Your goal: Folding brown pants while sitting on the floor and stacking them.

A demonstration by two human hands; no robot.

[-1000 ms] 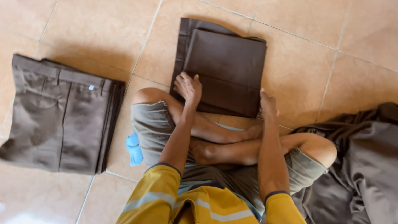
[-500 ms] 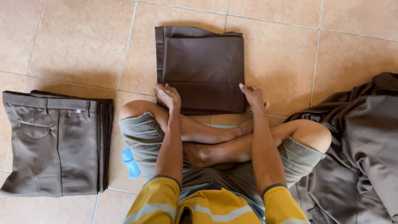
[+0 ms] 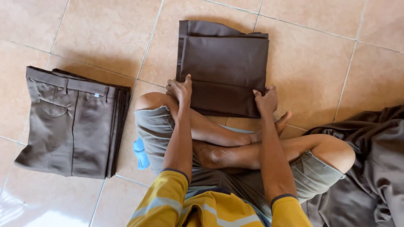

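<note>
Head view: person seated cross-legged on tiled floor (image 3: 320,71). Folded dark brown garment (image 3: 225,63) lies flat on the floor directly ahead of the shins. Left hand (image 3: 180,89) grips its near left corner, fingers curled on the cloth; right hand (image 3: 266,100) grips the near right corner likewise. Stack of folded brown trousers (image 3: 71,122) lies well apart to the left. Loose brown cloth heap (image 3: 374,168) sits beside the right knee.

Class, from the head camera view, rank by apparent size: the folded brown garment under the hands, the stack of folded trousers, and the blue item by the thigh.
1. Stack of folded trousers
2. Folded brown garment, only slightly smaller, so this ranking is unsure
3. Blue item, mostly hidden
</note>
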